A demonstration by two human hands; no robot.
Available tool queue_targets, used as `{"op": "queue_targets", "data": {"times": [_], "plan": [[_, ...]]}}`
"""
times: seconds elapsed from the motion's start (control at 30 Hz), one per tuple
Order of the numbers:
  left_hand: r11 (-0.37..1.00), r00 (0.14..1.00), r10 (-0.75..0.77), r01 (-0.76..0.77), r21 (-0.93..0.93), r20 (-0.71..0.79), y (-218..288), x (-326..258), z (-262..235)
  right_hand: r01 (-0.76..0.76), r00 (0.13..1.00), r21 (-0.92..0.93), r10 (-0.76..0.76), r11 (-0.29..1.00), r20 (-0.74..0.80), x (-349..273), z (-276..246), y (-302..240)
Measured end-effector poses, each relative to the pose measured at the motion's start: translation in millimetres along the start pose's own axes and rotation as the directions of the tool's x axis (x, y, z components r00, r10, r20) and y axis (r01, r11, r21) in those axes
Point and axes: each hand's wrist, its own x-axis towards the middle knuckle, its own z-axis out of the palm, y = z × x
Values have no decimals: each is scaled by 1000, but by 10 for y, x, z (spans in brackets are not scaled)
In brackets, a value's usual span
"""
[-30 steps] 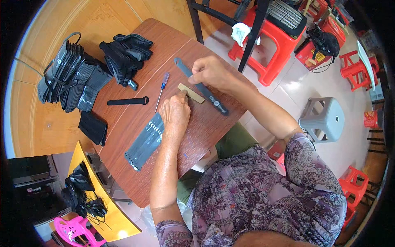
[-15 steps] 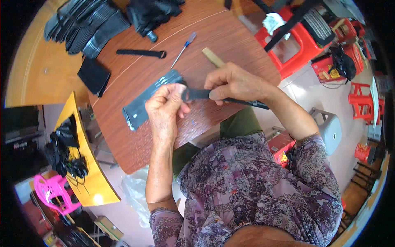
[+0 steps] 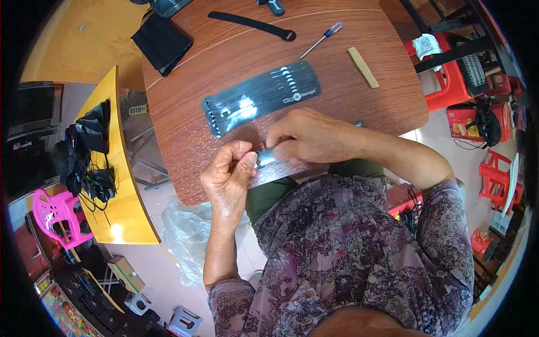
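A dark strap [image 3: 264, 157] spans the gap between the two hands above the near edge of the table [image 3: 185, 151], its short visible stretch smooth and glossy, the long axis running left to right. Its left end sits between the thumb and index finger of the left hand [image 3: 224, 175], pinched narrow on it. The right hand [image 3: 311, 133] curls over its right part; those fingertips blur, so I cannot tell whether they grip it. Just beyond lies a flat, shiny row of grey straps [image 3: 247, 106], slanting away toward the right. Farther off are a slim screwdriver [image 3: 323, 39], its handle pointing far right, a tan, straight-edged bar [image 3: 364, 67], a matte black strap [image 3: 252, 25] with a ringed right end, and folded black fabric [image 3: 163, 44] at far left.
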Motion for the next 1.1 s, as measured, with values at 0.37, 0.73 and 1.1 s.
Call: {"op": "queue_targets", "data": {"times": [0.37,0.73,1.1], "plan": [[971,973,-227,228,64,-30,63,194,-317,-134,990,21,135,991,-49,417,236,-31],[971,973,-228,230,61,-33,-7,333,-422,-357,932,37,358,934,-60,652,318,-30],[972,976,-181,197,131,-124,-27,450,-422,-349,930,-140,324,927,-175,776,359,-40]]}}
